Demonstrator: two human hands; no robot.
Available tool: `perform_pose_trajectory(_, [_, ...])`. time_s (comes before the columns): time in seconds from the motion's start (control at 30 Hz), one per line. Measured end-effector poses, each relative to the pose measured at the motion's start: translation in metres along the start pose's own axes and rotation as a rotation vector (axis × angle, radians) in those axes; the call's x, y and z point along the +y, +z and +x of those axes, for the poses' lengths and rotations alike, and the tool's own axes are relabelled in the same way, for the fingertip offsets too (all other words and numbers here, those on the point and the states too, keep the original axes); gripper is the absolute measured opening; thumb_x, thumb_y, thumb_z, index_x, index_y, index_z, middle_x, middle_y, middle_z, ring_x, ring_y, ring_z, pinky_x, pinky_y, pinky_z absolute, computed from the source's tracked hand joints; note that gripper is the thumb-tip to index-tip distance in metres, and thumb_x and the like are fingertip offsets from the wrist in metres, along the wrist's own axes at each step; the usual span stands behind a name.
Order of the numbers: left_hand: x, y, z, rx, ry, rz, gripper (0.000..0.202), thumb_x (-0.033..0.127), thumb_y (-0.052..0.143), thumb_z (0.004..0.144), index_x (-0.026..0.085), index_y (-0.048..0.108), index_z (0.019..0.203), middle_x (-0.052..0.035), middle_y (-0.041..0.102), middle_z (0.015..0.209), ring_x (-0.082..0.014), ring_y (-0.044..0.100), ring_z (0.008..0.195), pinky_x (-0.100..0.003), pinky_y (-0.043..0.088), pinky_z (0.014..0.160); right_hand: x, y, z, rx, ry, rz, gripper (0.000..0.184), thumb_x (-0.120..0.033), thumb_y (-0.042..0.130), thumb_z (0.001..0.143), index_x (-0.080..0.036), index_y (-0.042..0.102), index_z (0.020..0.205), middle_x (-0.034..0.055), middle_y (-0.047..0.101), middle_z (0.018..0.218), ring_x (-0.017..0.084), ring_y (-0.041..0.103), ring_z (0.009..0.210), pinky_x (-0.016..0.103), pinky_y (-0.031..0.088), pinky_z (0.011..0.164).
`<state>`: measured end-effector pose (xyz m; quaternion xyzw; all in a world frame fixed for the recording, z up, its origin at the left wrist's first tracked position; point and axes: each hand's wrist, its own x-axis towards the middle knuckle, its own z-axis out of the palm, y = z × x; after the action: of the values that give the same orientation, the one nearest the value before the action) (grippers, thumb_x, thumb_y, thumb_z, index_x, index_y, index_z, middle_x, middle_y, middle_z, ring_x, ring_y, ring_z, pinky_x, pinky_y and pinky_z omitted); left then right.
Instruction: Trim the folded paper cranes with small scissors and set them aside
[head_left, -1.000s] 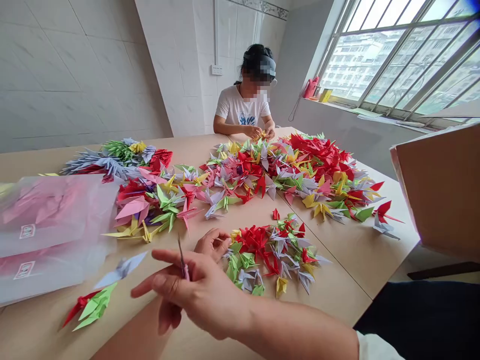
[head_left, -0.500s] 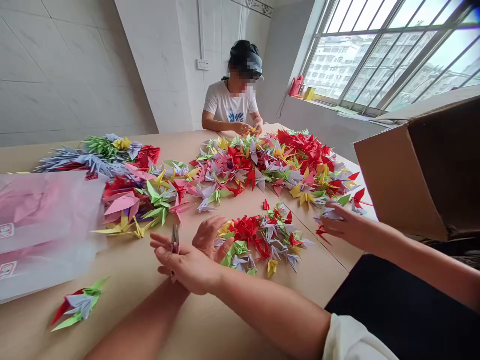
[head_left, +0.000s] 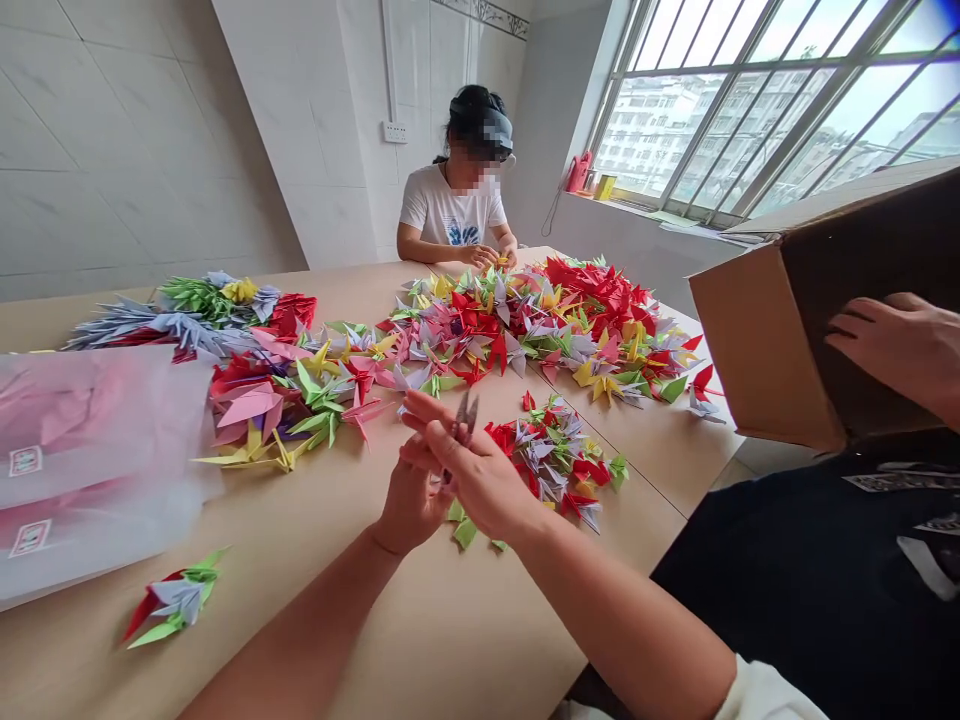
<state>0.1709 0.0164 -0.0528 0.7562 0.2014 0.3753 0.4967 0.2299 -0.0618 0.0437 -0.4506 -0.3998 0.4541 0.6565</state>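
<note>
Scissors [head_left: 472,418] and right hand [head_left: 487,485] had swung over to the right since half a second before, up by the small pile [head_left: 555,460] of paper birds. Another person's hand [head_left: 896,345] had gone from over the desk [head_left: 465,640] to the mouth of the box [head_left: 765,360].

The right hand was curled round the scissors. Their long side pointed up and away from the body, with the tips a little bit apart. The left hand [head_left: 412,500] was tucked close by on the left, partly behind the right one, with its fingers bent. Most of those fingers were hidden, so I could not tell if they held anything.

The small pile lay just past the hands and off to the right, so the right hand was nearer and hid some of it. Its birds pointed every way. Some green bits [head_left: 466,530] showed just under the right hand.

The desk was flat and light brown, with a thin dark line on the right side. A little bunch [head_left: 178,600] of birds lay on the near left, and cloudy bags [head_left: 120,490] with pink inside lay past it.

Farther back were a left heap [head_left: 255,410] and a big pile [head_left: 600,290] of birds. At the far end sat a person [head_left: 454,215] in a white shirt, both hands at something yellow. Behind were a pale wall [head_left: 337,120] and a barred window [head_left: 727,120].
</note>
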Motion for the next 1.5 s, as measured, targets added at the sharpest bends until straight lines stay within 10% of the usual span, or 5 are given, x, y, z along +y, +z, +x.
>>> perform_pose_trajectory(0.23, [-0.012,-0.019,0.002,0.061,0.040,0.218,0.048,0.036,0.047,0.085,0.019,0.036,0.128,-0.0118,0.044,0.130,-0.0224,0.039,0.124,-0.042,0.031,0.104,-0.003,-0.169,-0.062,0.666,-0.128,-0.750,0.052,-0.047,0.047,0.084,-0.021,0.047,0.129,0.0082,0.062,0.107,0.027,0.052,0.108,0.042,0.046,0.087])
perform_pose_trajectory(0.37, [-0.015,-0.015,0.004,-0.036,-0.113,0.138,0.045,0.040,0.045,0.086,0.021,0.039,0.126,-0.0101,0.044,0.132,-0.0218,0.037,0.126,-0.039,0.032,0.103,0.019,-0.229,-0.088,0.732,-0.023,-0.850,0.054,-0.050,0.043,0.085,-0.018,0.047,0.128,0.0108,0.059,0.115,0.030,0.048,0.114,0.050,0.037,0.095])
perform_pose_trajectory(0.9, [-0.010,-0.032,0.015,-0.021,-0.234,-0.028,0.042,0.047,0.041,0.085,0.019,0.051,0.114,-0.0084,0.054,0.121,-0.0218,0.050,0.114,-0.033,0.040,0.095,0.038,-0.133,-0.064,-0.061,0.042,-0.752,0.045,-0.039,0.034,0.093,-0.023,0.039,0.135,0.0071,0.058,0.117,0.023,0.049,0.114,0.043,0.037,0.096])
perform_pose_trajectory(1.1, [-0.025,-0.046,0.024,0.059,-0.353,-0.164,0.047,0.055,0.043,0.080,0.018,0.059,0.106,-0.0070,0.063,0.108,-0.0208,0.061,0.091,-0.034,0.048,0.079,0.037,-0.157,-0.061,0.114,-0.173,-0.961,0.037,-0.033,0.037,0.092,-0.027,0.049,0.127,0.0078,0.051,0.129,0.023,0.045,0.120,0.043,0.036,0.099])
perform_pose_trajectory(1.5, [-0.032,-0.047,0.026,-0.001,-0.340,-0.171,0.045,0.052,0.042,0.083,0.018,0.057,0.108,-0.0092,0.059,0.119,-0.0228,0.052,0.113,-0.037,0.043,0.094,0.036,-0.230,-0.010,0.380,-0.207,-1.305,0.041,-0.038,0.032,0.091,-0.019,0.050,0.123,0.0131,0.049,0.128,0.026,0.037,0.124,0.049,0.030,0.101])
